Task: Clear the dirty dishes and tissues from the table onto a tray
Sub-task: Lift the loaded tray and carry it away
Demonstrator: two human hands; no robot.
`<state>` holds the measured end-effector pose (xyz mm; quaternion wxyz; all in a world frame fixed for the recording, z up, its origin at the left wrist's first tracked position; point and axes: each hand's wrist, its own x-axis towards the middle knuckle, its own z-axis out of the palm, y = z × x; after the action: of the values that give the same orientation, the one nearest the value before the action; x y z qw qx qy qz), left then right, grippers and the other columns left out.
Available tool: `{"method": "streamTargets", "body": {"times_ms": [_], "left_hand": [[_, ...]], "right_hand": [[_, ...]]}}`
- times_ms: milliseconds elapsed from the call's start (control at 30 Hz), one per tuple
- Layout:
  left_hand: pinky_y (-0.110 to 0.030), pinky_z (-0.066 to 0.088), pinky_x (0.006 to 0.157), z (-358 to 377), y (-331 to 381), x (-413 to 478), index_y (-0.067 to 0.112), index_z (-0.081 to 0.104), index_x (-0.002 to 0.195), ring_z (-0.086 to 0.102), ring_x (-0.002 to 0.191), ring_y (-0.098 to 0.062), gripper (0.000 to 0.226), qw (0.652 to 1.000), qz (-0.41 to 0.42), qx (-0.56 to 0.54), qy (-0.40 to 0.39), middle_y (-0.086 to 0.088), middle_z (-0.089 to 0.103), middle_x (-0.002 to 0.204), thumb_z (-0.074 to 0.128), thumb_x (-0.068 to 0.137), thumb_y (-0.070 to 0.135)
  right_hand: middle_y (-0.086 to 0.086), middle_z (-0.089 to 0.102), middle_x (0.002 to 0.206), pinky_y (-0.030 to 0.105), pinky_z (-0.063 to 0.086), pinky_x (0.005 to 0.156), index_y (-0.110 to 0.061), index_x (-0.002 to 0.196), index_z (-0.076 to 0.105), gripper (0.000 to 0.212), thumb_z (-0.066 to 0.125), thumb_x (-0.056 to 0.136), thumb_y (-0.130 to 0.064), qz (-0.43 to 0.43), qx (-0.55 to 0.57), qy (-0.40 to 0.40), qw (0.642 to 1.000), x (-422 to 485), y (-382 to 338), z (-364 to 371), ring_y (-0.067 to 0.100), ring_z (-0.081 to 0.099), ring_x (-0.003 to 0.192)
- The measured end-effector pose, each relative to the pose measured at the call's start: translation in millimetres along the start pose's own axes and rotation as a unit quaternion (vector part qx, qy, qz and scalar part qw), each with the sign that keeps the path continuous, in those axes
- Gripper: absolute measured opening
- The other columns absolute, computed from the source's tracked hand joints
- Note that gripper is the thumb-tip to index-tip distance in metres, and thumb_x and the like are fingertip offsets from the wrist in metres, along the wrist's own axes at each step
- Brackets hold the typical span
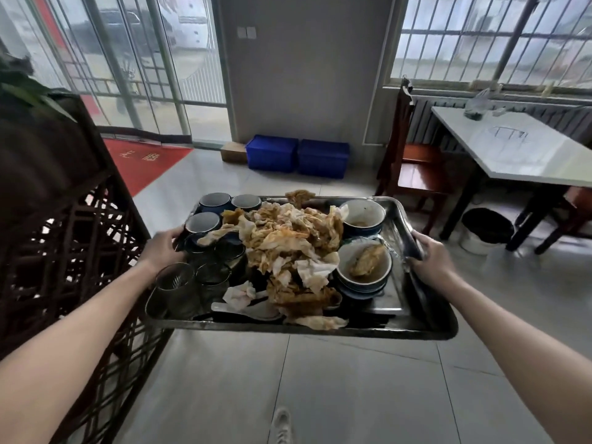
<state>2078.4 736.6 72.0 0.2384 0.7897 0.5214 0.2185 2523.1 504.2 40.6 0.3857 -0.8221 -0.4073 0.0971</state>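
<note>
Head view: left hand (pixel 163 248), right hand (pixel 431 262) grip tray (pixel 320 332); tissues (pixel 288 238) half-hide dishes (pixel 362 213).

Half the load is out of sight

Over the middle of the tray (pixel 416 328), heaped tissues (pixel 288 245) bury whatever lies beneath; at 9 o'clock the left hand (pixel 163 248) tucks its fingers under the rim, the right hand (pixel 432 261) likewise at 3; shoe (pixel 281 426) at 6 cropped by the bottom edge; tabletop (pixel 528 149) at 2 runs off-frame; red mat (pixel 144 161) lettering at 10 too blurred to read.
</note>
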Motion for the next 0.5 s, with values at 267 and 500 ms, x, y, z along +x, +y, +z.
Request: {"method": "streamTargets", "body": {"times_ms": [267,500], "left_hand": [[-0.039,0.043,0.085,41,18,192,0.011,0.065,0.122,0.061,0.106,-0.032,0.049,1.0,-0.002,-0.008,-0.03,-0.016,0.068,0.112,0.074,0.075,0.005],[-0.035,0.042,0.077,56,60,363,0.012,0.068,0.117,0.061,0.095,-0.024,0.064,0.998,0.036,-0.036,-0.028,-0.012,0.07,0.102,0.06,0.056,0.031]], "right_hand": [[0.015,0.06,0.126,0.03,0.04,0.101,-0.007,0.135,0.05,0.066,0.07,0.073,0.004,0.007,-0.005,0.004,1.0,181,6,47,0.028,0.056,0.117],[0.016,0.062,0.124,0.027,0.04,0.093,-0.008,0.134,0.051,0.064,0.069,0.073,0.001,0.015,-0.008,0.029,0.999,342,6,67,0.03,0.058,0.114]]}}
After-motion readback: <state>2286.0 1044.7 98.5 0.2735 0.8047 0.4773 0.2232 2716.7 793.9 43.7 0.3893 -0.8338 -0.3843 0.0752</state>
